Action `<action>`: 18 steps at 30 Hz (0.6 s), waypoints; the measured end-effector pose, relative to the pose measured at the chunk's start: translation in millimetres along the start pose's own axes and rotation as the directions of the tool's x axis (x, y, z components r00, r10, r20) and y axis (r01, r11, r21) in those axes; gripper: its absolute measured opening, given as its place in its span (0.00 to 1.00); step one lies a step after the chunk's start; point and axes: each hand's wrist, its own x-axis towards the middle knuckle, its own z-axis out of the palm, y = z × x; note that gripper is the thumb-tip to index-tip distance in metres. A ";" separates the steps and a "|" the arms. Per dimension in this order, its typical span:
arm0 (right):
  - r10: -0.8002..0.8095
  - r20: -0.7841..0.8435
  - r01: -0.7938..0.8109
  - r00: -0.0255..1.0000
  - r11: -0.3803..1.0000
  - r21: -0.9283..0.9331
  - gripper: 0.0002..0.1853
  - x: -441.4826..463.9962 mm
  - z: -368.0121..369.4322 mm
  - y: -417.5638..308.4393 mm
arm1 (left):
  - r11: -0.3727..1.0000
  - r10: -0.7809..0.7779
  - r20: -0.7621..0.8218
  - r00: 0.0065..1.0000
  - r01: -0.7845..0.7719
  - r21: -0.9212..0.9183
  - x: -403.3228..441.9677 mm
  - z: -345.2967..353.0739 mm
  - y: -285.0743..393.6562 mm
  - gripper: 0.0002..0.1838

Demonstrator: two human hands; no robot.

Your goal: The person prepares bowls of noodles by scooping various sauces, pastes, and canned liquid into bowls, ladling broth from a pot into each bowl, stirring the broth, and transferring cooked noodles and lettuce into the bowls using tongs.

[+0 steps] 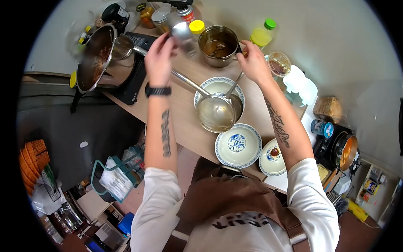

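My left hand is raised at the back left of the counter, its fingers closed beside a blurred, shiny metallic object that it seems to hold. At the right of a steel pot with brown liquid, my right hand has its fingers closed at the pot's dark handle. In front of the pot, a round strainer with a long handle lies across a blue-patterned bowl. A ladle handle rises from that bowl. Nearer to me sits a second patterned bowl.
A large tilted pan stands over the hob at left. Jars and a yellow-lidded container line the back. At right are a green-capped bottle, a cup, white foam boxes and a small plate.
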 end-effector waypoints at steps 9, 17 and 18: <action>0.513 0.421 -0.654 0.748 0.677 0.337 0.21 41.7 35.1 5.8 | 0.841 -0.436 -0.192 0.879 0.321 -0.436 -186.2 -147.9 -154.8 0.19; 0.451 0.298 -0.515 0.842 0.836 0.191 0.15 50.7 12.1 -30.3 | 0.839 -0.401 -0.291 0.869 0.475 0.263 -209.5 -182.7 -177.3 0.23; 0.428 0.294 -0.493 0.855 0.846 0.204 0.15 46.1 -0.7 -43.7 | 0.820 -0.306 -0.319 0.897 0.419 0.391 -210.8 -185.0 -164.5 0.21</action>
